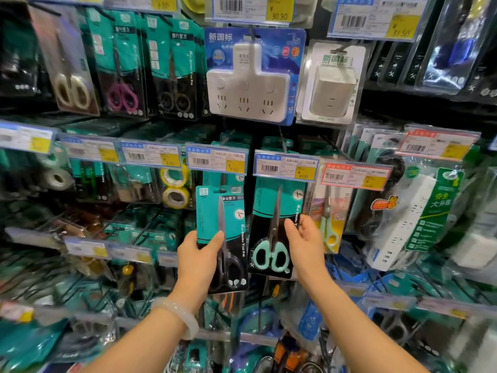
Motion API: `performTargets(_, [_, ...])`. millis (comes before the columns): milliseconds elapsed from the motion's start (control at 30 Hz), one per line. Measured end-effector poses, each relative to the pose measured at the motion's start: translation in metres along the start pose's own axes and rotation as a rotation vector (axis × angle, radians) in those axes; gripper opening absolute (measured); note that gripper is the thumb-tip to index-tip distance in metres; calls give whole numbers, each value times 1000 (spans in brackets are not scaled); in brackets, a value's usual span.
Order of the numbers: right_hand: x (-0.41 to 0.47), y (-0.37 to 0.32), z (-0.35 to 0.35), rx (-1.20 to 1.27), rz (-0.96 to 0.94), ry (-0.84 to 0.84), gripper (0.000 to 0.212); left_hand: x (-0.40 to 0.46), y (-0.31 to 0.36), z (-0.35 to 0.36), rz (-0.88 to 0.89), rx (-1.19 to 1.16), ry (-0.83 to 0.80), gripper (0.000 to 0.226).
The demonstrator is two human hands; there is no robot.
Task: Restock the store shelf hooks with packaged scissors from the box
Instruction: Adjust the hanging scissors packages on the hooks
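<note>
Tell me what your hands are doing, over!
Left hand grips black-handled scissors pack, off its hook. Right hand touches hanging mint-handled scissors pack. Price tag hangs above the black pack.

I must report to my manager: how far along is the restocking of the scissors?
Done: scissors packs already hang on the upper hooks. In hand: the left hand grips a black-handled scissors pack, not yet hooked; the right hand touches the hanging mint-handled pack. Left: hooking this pack; the box is out of view.
</note>
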State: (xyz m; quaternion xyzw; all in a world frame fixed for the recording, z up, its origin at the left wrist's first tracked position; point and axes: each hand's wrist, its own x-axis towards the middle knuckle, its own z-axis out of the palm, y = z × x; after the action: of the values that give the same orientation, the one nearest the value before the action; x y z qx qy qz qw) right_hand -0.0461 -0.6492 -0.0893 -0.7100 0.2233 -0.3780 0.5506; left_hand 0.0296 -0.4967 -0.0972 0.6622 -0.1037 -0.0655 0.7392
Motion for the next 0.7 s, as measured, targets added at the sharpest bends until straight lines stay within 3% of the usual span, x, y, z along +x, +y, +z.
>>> performTargets(167, [4, -8, -4, -67, -51, -13, 17, 1, -1, 2, 2, 6, -6, 7])
performTargets(433, [38, -10, 11, -187, 66, 62, 13, -1, -1, 8, -13, 5, -20, 10])
performTargets(533, [38, -9, 12, -336, 82, 50, 29, -1, 0, 11, -14, 10, -25, 7])
performTargets(600, [21, -7, 11, -418, -12, 60, 45, 0, -2, 14, -29, 10, -42, 7])
performTargets(700, [-8, -6, 6, -359, -188, 45, 45, 0, -8, 23, -43, 17, -69, 7])
